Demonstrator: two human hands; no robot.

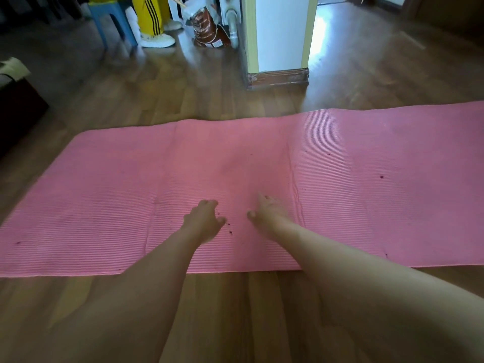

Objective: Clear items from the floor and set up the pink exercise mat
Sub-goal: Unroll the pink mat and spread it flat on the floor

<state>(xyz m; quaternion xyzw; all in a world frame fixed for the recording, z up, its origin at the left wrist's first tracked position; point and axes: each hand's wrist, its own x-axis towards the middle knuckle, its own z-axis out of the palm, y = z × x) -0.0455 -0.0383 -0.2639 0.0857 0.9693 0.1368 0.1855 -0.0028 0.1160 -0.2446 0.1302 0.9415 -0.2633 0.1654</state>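
Pink exercise mat (262, 163) is seen from the head camera spread flat across the wooden floor (209, 100), with creases crossing it and small dark specks on its ribbed surface. It is judged to be soft, light foam, easily bent and likely to slide on smooth boards; an edge or corner is best pinched. Left hand (204, 218) and right hand (267, 210) are held over its middle, fingers loosely spread, grasping nothing.

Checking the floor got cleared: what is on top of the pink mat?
Both hands, left hand and right hand, are spread on the pink mat, holding nothing. A few dark specks dot it. Whatever lies beneath the hands is covered.
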